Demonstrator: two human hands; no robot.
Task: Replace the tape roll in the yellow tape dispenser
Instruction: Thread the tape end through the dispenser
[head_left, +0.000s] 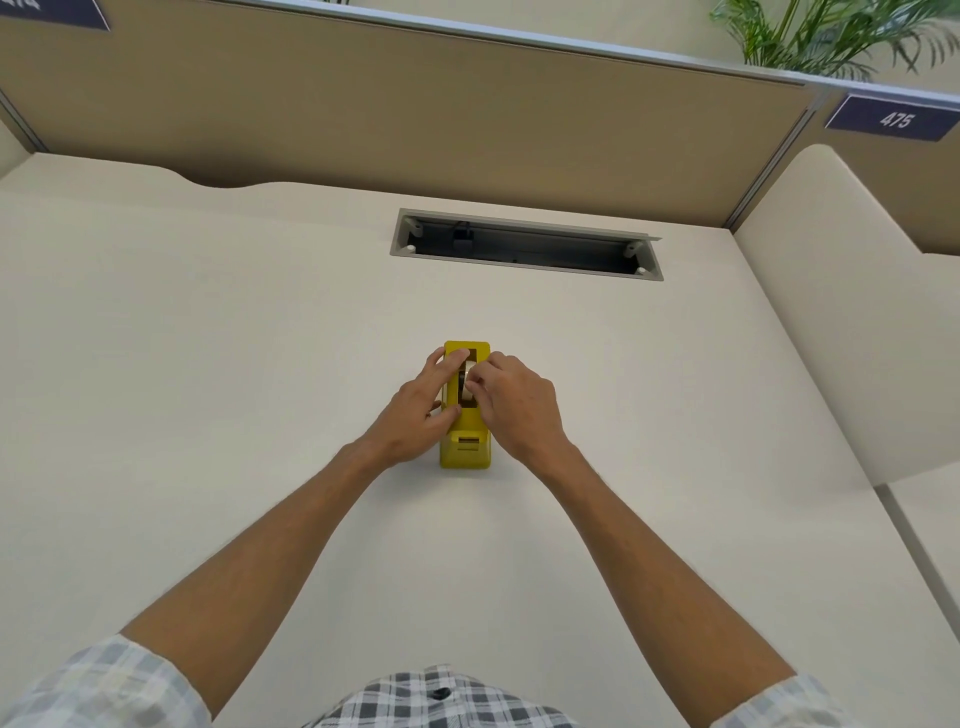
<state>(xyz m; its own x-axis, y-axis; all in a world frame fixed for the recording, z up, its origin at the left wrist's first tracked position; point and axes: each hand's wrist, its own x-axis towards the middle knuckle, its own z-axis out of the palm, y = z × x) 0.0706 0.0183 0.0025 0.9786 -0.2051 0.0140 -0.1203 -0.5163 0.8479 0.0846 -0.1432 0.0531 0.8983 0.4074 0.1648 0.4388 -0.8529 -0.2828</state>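
Note:
A yellow tape dispenser stands on the cream desk, its cutter end toward me. A pale tape roll sits upright in its slot, mostly hidden by fingers. My left hand rests against the dispenser's left side, fingers spread over the top edge and thumb on the side wall. My right hand comes in from the right, with its fingertips pinched on the tape roll.
An open cable tray slot is set into the desk behind the dispenser. A tan partition runs along the back, a curved cream divider stands at the right, and a plant is beyond it.

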